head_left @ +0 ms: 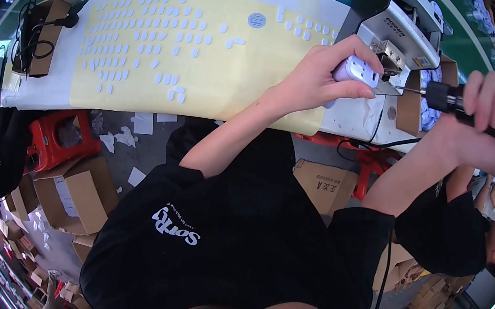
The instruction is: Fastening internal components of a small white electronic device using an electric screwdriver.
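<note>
far left: cardboard box on floor, yellow mat dotted with small white pads on table. centre: left hand, grip closed round white plug adapter, held at small metal fixture. right: right hand, grip closed round black electric screwdriver; long axis near level, bit pointing left at adapter, just beside it.

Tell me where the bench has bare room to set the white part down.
Free: the lower stretch of the yellow mat, between the rows of small white pieces and the bench's near edge, left of the left hand. Crowded: around the grey machine, where the right hand holds a black power screwdriver beside a cardboard box.
</note>
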Available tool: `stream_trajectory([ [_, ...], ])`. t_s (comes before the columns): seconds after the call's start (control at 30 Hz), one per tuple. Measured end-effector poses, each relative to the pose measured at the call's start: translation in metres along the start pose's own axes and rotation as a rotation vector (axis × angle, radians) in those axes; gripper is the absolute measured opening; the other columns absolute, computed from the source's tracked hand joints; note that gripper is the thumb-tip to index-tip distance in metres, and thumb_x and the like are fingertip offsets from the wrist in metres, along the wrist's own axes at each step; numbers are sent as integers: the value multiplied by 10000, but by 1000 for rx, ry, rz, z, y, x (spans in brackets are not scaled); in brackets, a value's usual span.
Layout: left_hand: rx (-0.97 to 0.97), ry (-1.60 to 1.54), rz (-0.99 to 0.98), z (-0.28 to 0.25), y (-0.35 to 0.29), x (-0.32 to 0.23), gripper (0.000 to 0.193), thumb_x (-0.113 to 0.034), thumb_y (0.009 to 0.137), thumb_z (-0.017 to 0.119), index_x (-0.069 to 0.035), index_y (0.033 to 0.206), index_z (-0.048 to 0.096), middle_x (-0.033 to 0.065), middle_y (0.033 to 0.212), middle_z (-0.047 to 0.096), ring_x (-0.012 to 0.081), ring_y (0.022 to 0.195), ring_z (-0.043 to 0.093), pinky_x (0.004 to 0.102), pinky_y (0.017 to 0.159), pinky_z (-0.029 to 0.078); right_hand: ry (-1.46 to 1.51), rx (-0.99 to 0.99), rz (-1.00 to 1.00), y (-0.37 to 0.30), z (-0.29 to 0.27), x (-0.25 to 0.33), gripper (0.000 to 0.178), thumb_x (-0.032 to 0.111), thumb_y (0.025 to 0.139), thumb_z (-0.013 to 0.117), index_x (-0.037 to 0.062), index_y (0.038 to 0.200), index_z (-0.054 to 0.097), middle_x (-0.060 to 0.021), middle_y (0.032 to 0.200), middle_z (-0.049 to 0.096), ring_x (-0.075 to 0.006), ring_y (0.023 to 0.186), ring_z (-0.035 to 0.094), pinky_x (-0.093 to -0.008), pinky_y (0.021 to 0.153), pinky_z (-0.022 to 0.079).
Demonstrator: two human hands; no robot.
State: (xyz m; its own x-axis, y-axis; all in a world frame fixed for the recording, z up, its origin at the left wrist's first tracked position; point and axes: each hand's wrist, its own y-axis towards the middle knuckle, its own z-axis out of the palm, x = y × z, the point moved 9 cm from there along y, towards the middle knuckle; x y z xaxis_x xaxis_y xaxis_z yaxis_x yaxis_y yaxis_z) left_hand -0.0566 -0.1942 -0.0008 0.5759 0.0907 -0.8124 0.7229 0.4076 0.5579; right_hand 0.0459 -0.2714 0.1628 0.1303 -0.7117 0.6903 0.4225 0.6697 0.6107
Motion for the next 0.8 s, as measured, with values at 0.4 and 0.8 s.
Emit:
stream_trajectory([
  [0.4, -4, -4, -2, 0, 0, 1, 366, -266, 806, 673, -46, 1008, 461, 67, 916, 631, 131, 832, 589, 266, 765, 453, 236, 74, 146, 12, 54, -40, 760, 831, 674, 366, 88, 799, 461, -8, 527, 407, -103, 376, 354, -237, 376, 294],
  [0.8, -24, -94, -82, -1, -2, 14, 382, -201, 759, 718, -34, 1012, 485, 69, 967, 651, 167, 864, 618, 272, 774, 465, 298, -28, 236, 11, 72, -57, 690, 758, 743, 386, 71, 773, 443, -24, 491, 401, -110, 347, 343, -231, 351, 290],
])
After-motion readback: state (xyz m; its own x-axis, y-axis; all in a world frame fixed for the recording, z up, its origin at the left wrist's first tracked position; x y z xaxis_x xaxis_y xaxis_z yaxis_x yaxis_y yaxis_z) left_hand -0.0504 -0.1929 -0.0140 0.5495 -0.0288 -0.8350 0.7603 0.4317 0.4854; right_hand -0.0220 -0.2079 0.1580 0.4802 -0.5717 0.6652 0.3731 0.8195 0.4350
